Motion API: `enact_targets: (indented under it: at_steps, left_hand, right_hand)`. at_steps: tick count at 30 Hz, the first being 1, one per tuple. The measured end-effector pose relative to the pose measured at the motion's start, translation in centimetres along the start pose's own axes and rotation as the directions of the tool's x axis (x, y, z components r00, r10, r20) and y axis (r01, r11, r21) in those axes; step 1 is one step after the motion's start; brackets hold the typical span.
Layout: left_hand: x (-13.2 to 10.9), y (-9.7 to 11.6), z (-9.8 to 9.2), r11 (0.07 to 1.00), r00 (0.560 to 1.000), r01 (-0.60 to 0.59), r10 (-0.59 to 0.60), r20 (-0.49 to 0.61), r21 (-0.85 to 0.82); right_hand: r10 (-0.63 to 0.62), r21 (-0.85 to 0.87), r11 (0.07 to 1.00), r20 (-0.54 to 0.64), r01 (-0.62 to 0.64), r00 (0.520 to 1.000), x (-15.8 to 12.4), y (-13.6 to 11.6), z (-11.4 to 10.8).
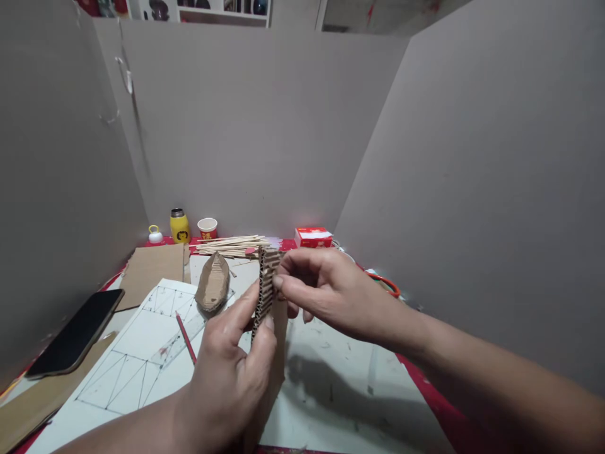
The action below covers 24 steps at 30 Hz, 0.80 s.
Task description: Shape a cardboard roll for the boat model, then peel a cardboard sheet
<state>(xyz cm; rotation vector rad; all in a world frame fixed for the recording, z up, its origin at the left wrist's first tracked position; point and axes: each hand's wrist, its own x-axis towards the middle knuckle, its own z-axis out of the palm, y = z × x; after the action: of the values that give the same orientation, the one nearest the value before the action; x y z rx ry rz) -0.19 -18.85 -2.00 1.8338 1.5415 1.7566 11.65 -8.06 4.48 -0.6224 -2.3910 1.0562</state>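
Observation:
A piece of corrugated cardboard (267,287) is held up on edge in the middle of the view, its ridged inner layer bare near the top. My left hand (236,359) grips it from the lower left, thumb on the near side. At its upper right edge, my right hand (326,287) pinches with thumb and forefinger; whatever lies between those fingertips is hard to make out, but they touch the ridged face. Behind my left hand sits a small boat-shaped cardboard piece (212,285). Left of that hand, a red pencil (186,337) rests on a paper with drawn truss lines (123,378).
Wooden sticks (231,244) lie in a pile at the back, beside a paper cup (207,228) and a yellow bottle (179,226). A red box (313,238) stands back right. At left are a phone (78,334) and flat cardboard (151,271). Grey panels enclose three sides.

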Motion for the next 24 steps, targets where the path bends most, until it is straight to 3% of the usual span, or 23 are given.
enact_targets:
  at_steps: [4,7,12,16,19,24]
  left_hand:
    - [-0.4,0.2,0.2,0.999,1.000,-0.012,0.013,-0.014,0.036]
    - [-0.5,0.3,0.3,1.000,0.999,0.023,-0.022,-0.030,0.019]
    - [0.4,0.3,-0.3,0.951,0.972,0.225,-0.236,-0.025,-0.211]
    - [1.3,0.0,-0.9,0.922,0.948,0.293,-0.315,-0.051,-0.252]
    - [1.4,-0.1,-0.9,0.927,0.952,0.276,-0.301,-0.063,-0.255]
    - [0.9,0.1,-0.5,0.971,0.989,0.124,-0.138,-0.056,-0.204]
  right_hand:
    - [0.007,0.006,1.000,0.080,-0.008,0.997,0.0,-0.9,-0.3]
    - [-0.041,-0.059,0.997,0.031,0.042,0.999,0.3,-1.0,0.0]
    - [-0.132,-0.010,0.991,-0.081,0.132,0.988,0.7,0.4,1.2]
    - [-0.194,0.055,0.978,-0.114,0.201,0.974,0.9,1.7,1.9]
    - [-0.126,0.109,0.984,-0.126,0.140,0.984,0.9,2.0,1.9]
    - [-0.016,0.251,0.968,-0.025,0.022,1.000,0.8,1.3,1.4]
